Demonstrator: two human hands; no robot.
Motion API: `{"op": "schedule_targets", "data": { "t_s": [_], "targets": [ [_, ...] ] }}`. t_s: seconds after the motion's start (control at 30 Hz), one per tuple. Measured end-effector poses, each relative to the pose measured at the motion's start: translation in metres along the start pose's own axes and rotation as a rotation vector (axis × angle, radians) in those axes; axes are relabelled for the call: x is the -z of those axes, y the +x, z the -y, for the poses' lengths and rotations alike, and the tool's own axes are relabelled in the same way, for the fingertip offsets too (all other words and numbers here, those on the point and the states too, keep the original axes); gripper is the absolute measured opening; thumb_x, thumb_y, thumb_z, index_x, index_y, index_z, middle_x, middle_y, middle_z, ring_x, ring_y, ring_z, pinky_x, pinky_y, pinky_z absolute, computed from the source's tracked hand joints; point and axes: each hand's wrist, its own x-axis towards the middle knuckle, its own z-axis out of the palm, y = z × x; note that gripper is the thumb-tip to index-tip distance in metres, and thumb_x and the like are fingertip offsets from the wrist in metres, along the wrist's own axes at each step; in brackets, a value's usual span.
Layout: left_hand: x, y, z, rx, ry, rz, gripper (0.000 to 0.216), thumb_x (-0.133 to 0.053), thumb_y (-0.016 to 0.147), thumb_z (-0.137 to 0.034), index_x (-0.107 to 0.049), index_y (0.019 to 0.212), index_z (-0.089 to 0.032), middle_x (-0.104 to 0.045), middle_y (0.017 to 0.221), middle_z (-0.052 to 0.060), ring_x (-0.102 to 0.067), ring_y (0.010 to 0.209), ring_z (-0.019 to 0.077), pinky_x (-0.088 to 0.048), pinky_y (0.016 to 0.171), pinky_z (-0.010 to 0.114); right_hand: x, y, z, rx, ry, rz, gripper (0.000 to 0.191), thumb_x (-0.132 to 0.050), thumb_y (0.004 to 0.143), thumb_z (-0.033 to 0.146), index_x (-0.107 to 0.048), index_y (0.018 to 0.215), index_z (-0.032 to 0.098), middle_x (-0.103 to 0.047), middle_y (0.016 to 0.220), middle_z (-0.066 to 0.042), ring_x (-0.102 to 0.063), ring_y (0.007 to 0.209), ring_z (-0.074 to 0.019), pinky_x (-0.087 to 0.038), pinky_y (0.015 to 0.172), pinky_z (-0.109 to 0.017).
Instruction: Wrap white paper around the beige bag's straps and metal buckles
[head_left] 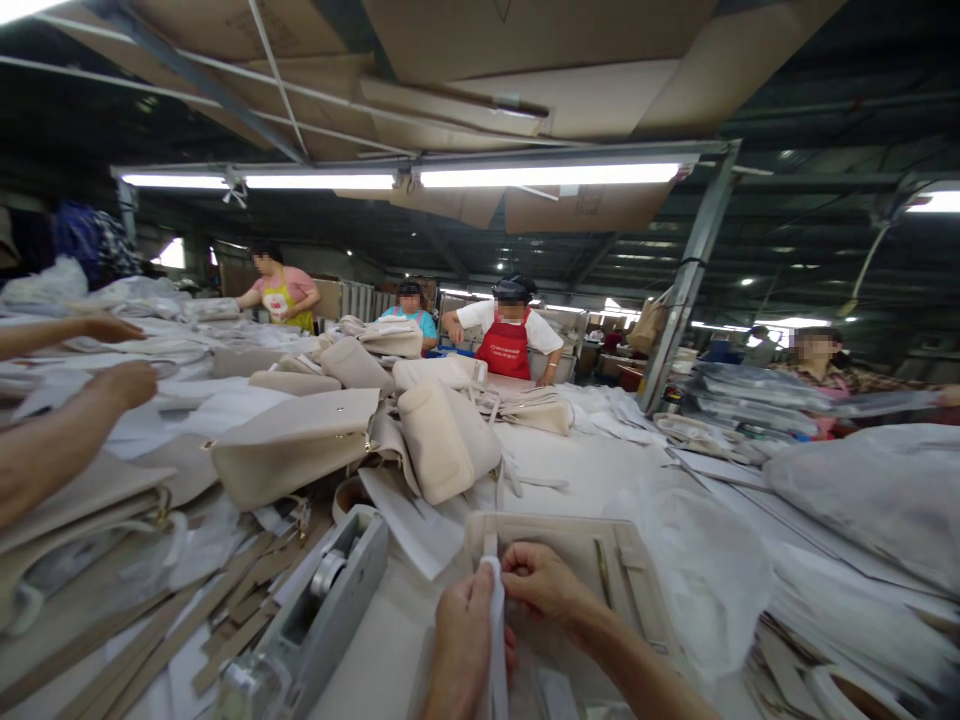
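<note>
A beige bag (637,570) lies flat before me, a brass-coloured bar or zip on its right part. Over its left side runs a narrow white strip (496,640), which joins or covers a beige strap (490,535) at the top; I cannot tell which. My left hand (466,625) is closed around the strip from the left. My right hand (547,580) pinches at the strip's upper end, thumb and forefinger together. What lies between those fingertips is too small to make out.
Left of me stands a grey metal tape dispenser (330,590) beside loose beige straps (232,620). Beige handbags (442,440) are heaped ahead. Thin white plastic (697,560) lies to the right. A co-worker's arms (67,430) reach in from the left; a person in a red apron (504,345) stands opposite.
</note>
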Motion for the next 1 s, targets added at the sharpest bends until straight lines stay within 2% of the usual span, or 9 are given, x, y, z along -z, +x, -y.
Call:
{"op": "schedule_targets", "data": {
  "t_s": [0.17, 0.33, 0.43, 0.57, 0.67, 0.77, 0.83, 0.93, 1.0],
  "targets": [
    [0.001, 0.002, 0.004, -0.104, 0.089, -0.061, 0.051, -0.045, 0.081, -0.068, -0.06, 0.069, -0.02, -0.056, 0.044, 0.002, -0.052, 0.035, 0.0178, -0.038, 0.035, 0.026, -0.005, -0.001, -0.001, -0.017, 0.05, -0.012, 0.022, -0.068, 0.058, 0.033, -0.052, 0.058, 0.017, -0.04, 0.048, 0.008, -0.028, 0.044, -0.0047, -0.015, 0.042, -0.021],
    [0.001, 0.003, 0.007, -0.094, 0.069, -0.071, 0.054, -0.049, 0.077, -0.071, -0.059, 0.063, -0.019, -0.057, 0.044, 0.003, -0.054, 0.035, 0.0182, -0.038, 0.034, 0.026, -0.012, -0.004, 0.001, -0.104, 0.182, 0.089, 0.023, -0.065, 0.057, 0.033, -0.056, 0.072, 0.017, -0.031, 0.046, 0.011, -0.018, 0.041, -0.0038, -0.009, 0.04, -0.021],
    [0.0, 0.003, 0.007, -0.08, 0.008, -0.052, 0.058, -0.049, 0.074, -0.074, -0.059, 0.06, -0.018, -0.058, 0.044, 0.003, -0.052, 0.034, 0.017, -0.037, 0.033, 0.026, -0.014, -0.003, 0.001, -0.092, 0.333, 0.165, 0.028, -0.068, 0.059, 0.031, -0.06, 0.081, 0.015, -0.033, 0.048, 0.012, -0.013, 0.04, -0.0021, -0.007, 0.038, -0.019],
    [-0.004, 0.005, 0.009, -0.051, -0.065, 0.006, 0.063, -0.046, 0.074, -0.075, -0.06, 0.059, -0.016, -0.057, 0.044, 0.004, -0.05, 0.033, 0.0149, -0.035, 0.032, 0.024, -0.014, 0.001, -0.003, -0.086, 0.534, 0.269, 0.037, -0.066, 0.06, 0.02, -0.064, 0.096, 0.013, -0.043, 0.049, 0.011, -0.013, 0.036, -0.0007, -0.008, 0.034, -0.017],
    [-0.005, 0.006, 0.01, -0.021, -0.108, 0.0, 0.06, -0.047, 0.076, -0.072, -0.061, 0.063, -0.015, -0.057, 0.046, 0.003, -0.05, 0.033, 0.0141, -0.035, 0.032, 0.023, -0.015, 0.004, -0.007, -0.088, 0.545, 0.31, 0.046, -0.061, 0.058, 0.017, -0.064, 0.103, 0.014, -0.04, 0.039, 0.012, -0.017, 0.032, -0.003, -0.016, 0.032, -0.016],
    [-0.003, 0.006, 0.01, -0.1, -0.051, -0.094, 0.048, -0.051, 0.078, -0.063, -0.059, 0.069, -0.017, -0.056, 0.047, 0.0, -0.049, 0.034, 0.013, -0.036, 0.033, 0.023, -0.02, 0.006, -0.01, -0.089, 0.52, 0.255, 0.054, -0.064, 0.06, 0.025, -0.061, 0.113, 0.015, -0.034, 0.033, 0.014, -0.021, 0.031, -0.0055, -0.023, 0.033, -0.017],
    [-0.001, 0.006, 0.009, -0.155, -0.007, -0.13, 0.039, -0.052, 0.081, -0.056, -0.059, 0.072, -0.018, -0.058, 0.051, 0.0, -0.05, 0.036, 0.0127, -0.038, 0.035, 0.023, -0.023, 0.005, -0.011, -0.061, 0.494, 0.178, 0.055, -0.067, 0.06, 0.029, -0.061, 0.113, 0.016, -0.04, 0.037, 0.012, -0.025, 0.033, -0.0053, -0.024, 0.035, -0.016],
    [0.001, 0.006, 0.011, -0.175, 0.028, -0.139, 0.033, -0.051, 0.083, -0.048, -0.06, 0.074, -0.018, -0.059, 0.054, 0.0, -0.052, 0.04, 0.0138, -0.04, 0.037, 0.024, -0.024, 0.002, -0.011, 0.047, 0.427, 0.056, 0.04, -0.071, 0.06, 0.028, -0.066, 0.097, 0.016, -0.056, 0.053, 0.006, -0.038, 0.041, -0.0052, -0.025, 0.038, -0.016],
    [0.001, 0.007, 0.013, -0.184, 0.053, -0.15, 0.032, -0.051, 0.082, -0.047, -0.06, 0.073, -0.018, -0.058, 0.054, 0.0, -0.054, 0.042, 0.0146, -0.041, 0.038, 0.024, -0.023, -0.001, -0.009, 0.085, 0.383, -0.008, 0.028, -0.071, 0.059, 0.028, -0.066, 0.084, 0.016, -0.057, 0.056, 0.005, -0.039, 0.042, -0.0052, -0.025, 0.039, -0.017]
  ]
}}
